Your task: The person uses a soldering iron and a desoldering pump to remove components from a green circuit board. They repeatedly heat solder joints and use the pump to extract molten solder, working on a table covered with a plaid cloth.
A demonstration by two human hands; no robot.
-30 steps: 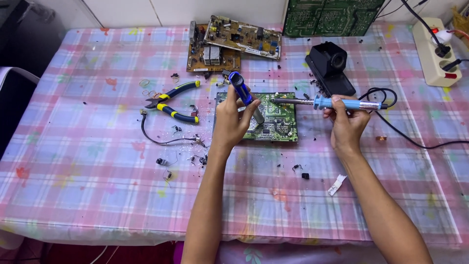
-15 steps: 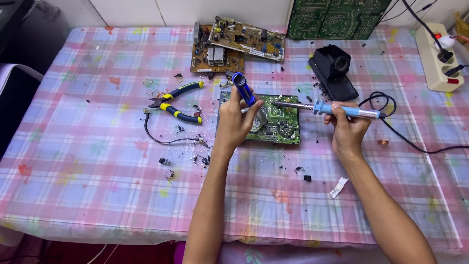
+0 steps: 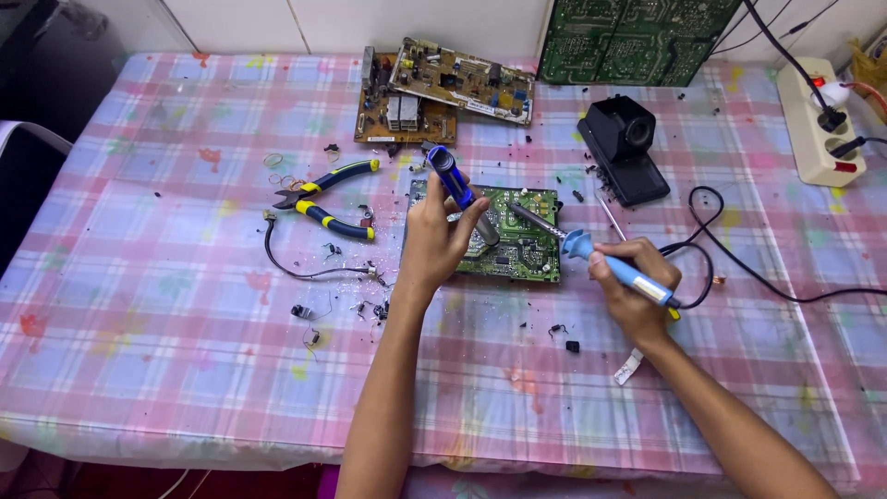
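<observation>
Our left hand point(image 3: 442, 236) is closed around a blue desoldering pump point(image 3: 459, 191), its tip down on the green circuit board point(image 3: 517, 242) that lies flat on the bench point(image 3: 166, 305). Our right hand point(image 3: 637, 294) grips the blue handle of the soldering iron point(image 3: 591, 259), whose metal tip reaches the board near the pump. We judge the iron light and stiff, but hot at the front, so hold only the handle. The board seems thin and fragile. Pliers point(image 3: 323, 199) lie to the left.
</observation>
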